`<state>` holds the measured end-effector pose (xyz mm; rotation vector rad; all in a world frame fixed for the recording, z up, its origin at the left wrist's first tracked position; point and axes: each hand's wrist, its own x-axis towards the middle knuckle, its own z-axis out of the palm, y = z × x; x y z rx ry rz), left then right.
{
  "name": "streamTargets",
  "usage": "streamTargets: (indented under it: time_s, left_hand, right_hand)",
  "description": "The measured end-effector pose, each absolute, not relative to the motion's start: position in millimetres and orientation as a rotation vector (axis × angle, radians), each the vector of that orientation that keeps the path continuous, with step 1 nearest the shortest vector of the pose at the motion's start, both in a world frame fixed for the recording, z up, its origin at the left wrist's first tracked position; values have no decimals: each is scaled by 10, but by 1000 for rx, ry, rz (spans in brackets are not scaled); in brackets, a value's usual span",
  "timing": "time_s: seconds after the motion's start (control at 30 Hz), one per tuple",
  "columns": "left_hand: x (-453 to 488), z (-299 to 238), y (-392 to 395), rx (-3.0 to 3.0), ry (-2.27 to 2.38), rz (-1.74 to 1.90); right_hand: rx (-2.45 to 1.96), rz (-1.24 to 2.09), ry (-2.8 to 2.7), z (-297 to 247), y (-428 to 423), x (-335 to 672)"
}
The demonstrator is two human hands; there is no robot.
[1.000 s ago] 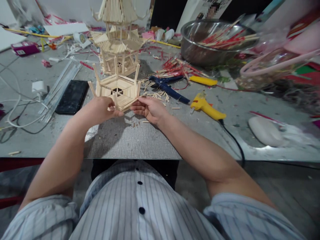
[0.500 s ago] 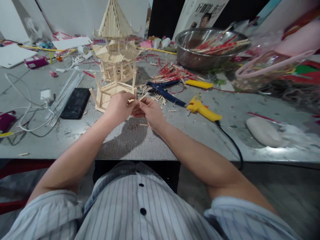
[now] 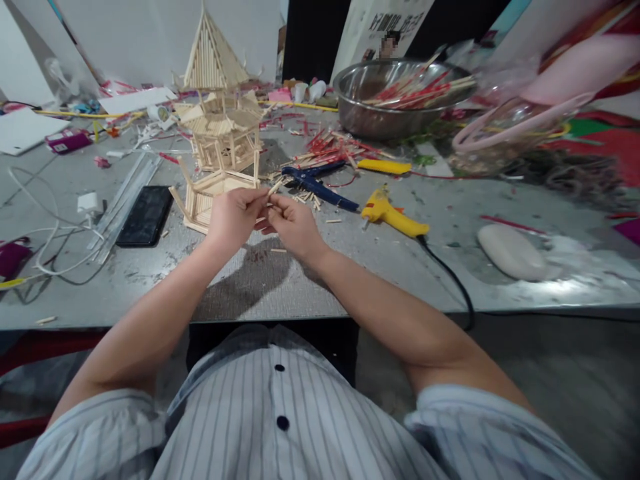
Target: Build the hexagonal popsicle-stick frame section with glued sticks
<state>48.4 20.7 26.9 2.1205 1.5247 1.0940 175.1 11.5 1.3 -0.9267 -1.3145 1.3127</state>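
My left hand [image 3: 234, 217] and my right hand [image 3: 293, 223] meet just above the grey table [image 3: 350, 267], fingers pinched together. Between them they grip a short wooden stick [image 3: 273, 189] that points up and right. Right behind my left hand lies a flat hexagonal base of wooden sticks [image 3: 210, 190] with short posts at its corners. Further back stands a tall pagoda model of sticks [image 3: 217, 107] with a pointed roof. Loose cut sticks [image 3: 305, 197] lie just beyond my right hand.
A yellow glue gun [image 3: 393, 213] with a black cord, blue pliers [image 3: 320, 187] and a yellow tool [image 3: 384, 166] lie to the right. A steel bowl [image 3: 395, 97] holds red-tipped sticks. A black phone [image 3: 146, 215], white cables and a charger [image 3: 89, 202] are at the left.
My hands let go of the hexagonal base, which now rests on the table, and came together holding a single short stick. The camera tilted up slightly.
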Motion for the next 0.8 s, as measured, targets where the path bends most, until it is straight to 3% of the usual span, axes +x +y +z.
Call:
streamTargets:
  time_s: [0.23,0.4,0.6,0.8]
  left_hand:
    - [568,403,125,2297,1632,1163]
    - [573,389,123,2121,1440,1335]
    - [579,294,125,1302,1082,1163]
    - [586,279,61,1120,943,1082]
  right_hand:
    - [-915,1180,-1404,193,69,1845]
    - [-986,893,-1657,290,181,2089]
    - [-1744,154,-1880,177,518,2536]
    - [-2128,27,-2019,-156,725,2721]
